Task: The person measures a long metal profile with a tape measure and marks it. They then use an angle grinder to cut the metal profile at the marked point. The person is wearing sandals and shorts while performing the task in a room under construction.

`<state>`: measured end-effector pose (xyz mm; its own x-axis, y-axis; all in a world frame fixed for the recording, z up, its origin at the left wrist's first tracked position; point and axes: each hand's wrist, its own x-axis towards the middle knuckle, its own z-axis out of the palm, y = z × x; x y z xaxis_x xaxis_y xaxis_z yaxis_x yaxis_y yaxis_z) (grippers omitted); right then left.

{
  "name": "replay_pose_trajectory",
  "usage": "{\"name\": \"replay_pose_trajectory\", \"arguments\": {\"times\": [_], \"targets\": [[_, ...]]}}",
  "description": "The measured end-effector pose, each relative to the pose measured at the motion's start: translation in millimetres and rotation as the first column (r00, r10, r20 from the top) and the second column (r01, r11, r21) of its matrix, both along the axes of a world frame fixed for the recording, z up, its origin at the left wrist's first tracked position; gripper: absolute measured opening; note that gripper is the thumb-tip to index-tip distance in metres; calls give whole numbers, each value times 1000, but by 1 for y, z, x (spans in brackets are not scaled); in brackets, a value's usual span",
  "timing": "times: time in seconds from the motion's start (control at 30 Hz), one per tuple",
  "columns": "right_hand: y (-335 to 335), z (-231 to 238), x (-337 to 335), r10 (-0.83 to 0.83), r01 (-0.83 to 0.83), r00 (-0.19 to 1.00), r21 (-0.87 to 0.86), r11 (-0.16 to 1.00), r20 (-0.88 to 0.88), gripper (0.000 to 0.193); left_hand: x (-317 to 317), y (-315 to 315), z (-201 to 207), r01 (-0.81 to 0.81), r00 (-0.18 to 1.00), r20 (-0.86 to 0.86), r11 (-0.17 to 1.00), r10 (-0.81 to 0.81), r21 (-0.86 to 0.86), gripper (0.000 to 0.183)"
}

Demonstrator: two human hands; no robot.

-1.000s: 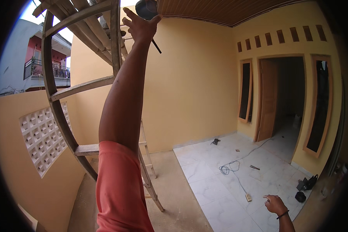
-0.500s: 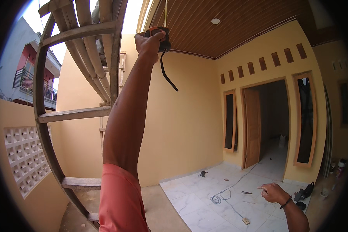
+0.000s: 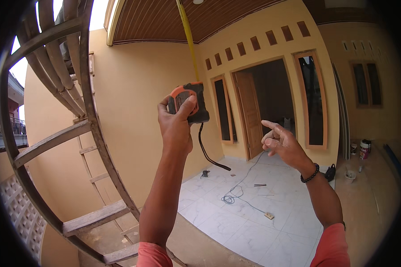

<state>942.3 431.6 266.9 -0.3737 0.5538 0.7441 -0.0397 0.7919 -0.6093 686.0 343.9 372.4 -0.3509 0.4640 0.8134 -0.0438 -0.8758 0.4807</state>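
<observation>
My left hand (image 3: 177, 122) is wrapped round an orange and black tape measure (image 3: 196, 104), thumb across its face. From its top a yellow measuring blade (image 3: 188, 35) runs up past the upper edge of the view, where its end is out of sight. A black wrist strap (image 3: 206, 151) dangles below the case. To the right of the tape measure my right hand (image 3: 283, 144) is raised in the air with nothing in it, index finger stretched out and the others partly bent. A dark beaded bracelet (image 3: 310, 173) circles that wrist.
A wooden ladder (image 3: 78, 133) stands close on my left, with bamboo poles (image 3: 53, 62) behind its upper part. On the white tiled floor (image 3: 249, 227) lie a blue cable (image 3: 229, 196), a socket block (image 3: 269, 216) and pliers-like tool (image 3: 259, 185). An open doorway (image 3: 272, 102) lies ahead.
My left hand has come down with the tape measure, and more yellow blade shows above it. My right hand has risen toward it. The view has turned to the right.
</observation>
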Motion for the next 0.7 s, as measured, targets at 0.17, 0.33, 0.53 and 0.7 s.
{"name": "replay_pose_trajectory", "arguments": {"times": [0.17, 0.33, 0.53, 0.7], "targets": [[-27, -69, 20, 66, -90, 994, -312, 946, -86, 86, 72, -5, -194, 266, 963, 116, 921, -243, -283, 63], [-82, -227, 66, -215, 202, 976, -545, 814, 40, 93, 189, -36, -380, 393, 919, 232, 697, -319, -599, 66], [-195, -443, 241, -710, 591, 647, -772, 235, 279, 41, 376, -136, -529, 197, 770, -109, 397, -629, -897, 67], [-345, -539, 407, -651, 134, 748, -990, -46, 131, 31, 499, -203, -597, 237, 367, 422, -356, -829, -904, 69]]}}
